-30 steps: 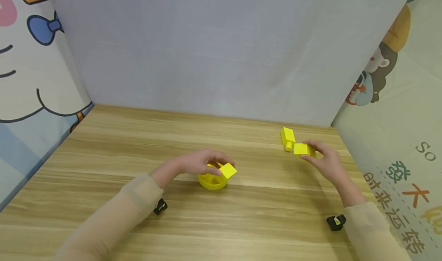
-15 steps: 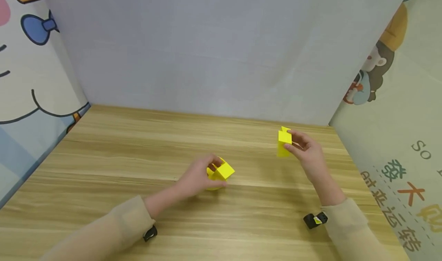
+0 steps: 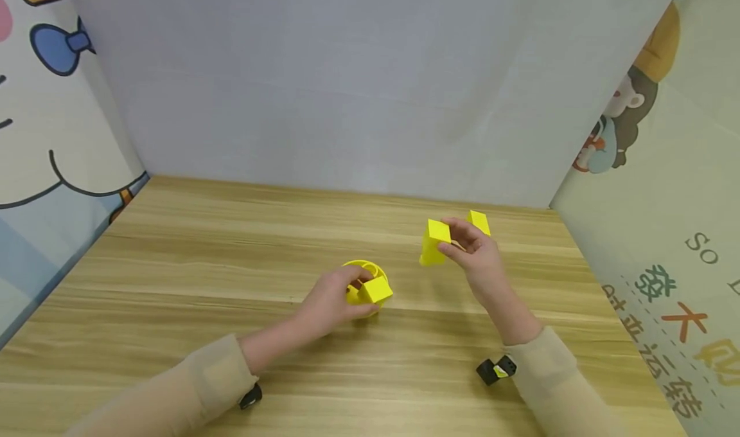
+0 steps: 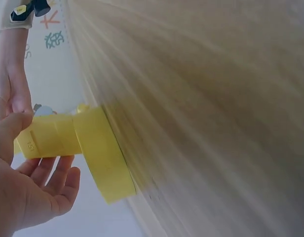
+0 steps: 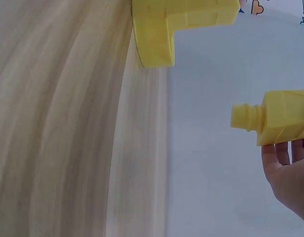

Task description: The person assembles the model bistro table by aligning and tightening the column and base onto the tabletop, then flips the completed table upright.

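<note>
My left hand (image 3: 331, 299) grips a yellow rectangular block (image 4: 53, 136) between thumb and fingers. This block's lower end meets a round yellow base (image 4: 105, 155), which has ring-shaped sockets on top and sits on the table. To the right, my right hand (image 3: 481, 260) pinches a second yellow block (image 3: 435, 241), raised above the table. In the right wrist view a ribbed round peg (image 5: 247, 117) sticks out of this second block's lower end, pointing at the tabletop. A third yellow block (image 3: 478, 221) lies behind my right hand, partly hidden by it.
The wooden table (image 3: 231, 231) ends at a grey-white cloth backdrop (image 3: 324, 103). Printed panels with cartoon figures stand at left and right. A small black camera (image 3: 496, 370) is strapped at the right wrist.
My right hand has moved left with its block, now upright with the peg down, towards the round base. My left hand has shifted slightly, its block staying over the base.
</note>
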Tool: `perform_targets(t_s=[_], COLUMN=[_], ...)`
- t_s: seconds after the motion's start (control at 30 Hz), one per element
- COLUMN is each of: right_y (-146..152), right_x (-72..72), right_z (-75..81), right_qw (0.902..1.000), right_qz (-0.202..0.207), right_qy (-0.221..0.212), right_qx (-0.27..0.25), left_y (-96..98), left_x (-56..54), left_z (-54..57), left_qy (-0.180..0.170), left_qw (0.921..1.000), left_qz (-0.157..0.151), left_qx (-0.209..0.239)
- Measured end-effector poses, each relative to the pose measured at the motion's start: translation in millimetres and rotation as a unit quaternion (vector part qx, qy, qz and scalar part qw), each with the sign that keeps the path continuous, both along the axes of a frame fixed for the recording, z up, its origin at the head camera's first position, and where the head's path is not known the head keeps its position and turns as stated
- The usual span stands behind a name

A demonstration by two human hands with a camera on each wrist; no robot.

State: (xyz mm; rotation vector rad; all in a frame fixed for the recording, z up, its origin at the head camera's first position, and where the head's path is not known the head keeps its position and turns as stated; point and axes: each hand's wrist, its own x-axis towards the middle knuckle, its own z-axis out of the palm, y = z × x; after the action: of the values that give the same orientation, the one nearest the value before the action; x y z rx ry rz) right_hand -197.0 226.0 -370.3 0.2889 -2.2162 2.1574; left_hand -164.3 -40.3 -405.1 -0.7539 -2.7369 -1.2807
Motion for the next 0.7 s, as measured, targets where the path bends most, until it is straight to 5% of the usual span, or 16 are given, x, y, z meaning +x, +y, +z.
perform_targets(t_s=[0.3,0.7], right_y=[-12,-22], right_x=[2.6,5.1], right_z=[-10.8,-20.2], right_qw=[0.9997,0.9992], right_qz=[0.001,0.021], right_qy=[-0.021,-0.033], right_qx=[-0.009,-0.012], left_y=[-15.5,-36.3], left_x=[-10.7,-32.9], left_z=[-0.2,3.6], left_qy=[-0.025,-0.057], left_qw=[0.9967,0.9806], left_qz=[-0.076,-0.184], left_qx=[-0.016,-0.038])
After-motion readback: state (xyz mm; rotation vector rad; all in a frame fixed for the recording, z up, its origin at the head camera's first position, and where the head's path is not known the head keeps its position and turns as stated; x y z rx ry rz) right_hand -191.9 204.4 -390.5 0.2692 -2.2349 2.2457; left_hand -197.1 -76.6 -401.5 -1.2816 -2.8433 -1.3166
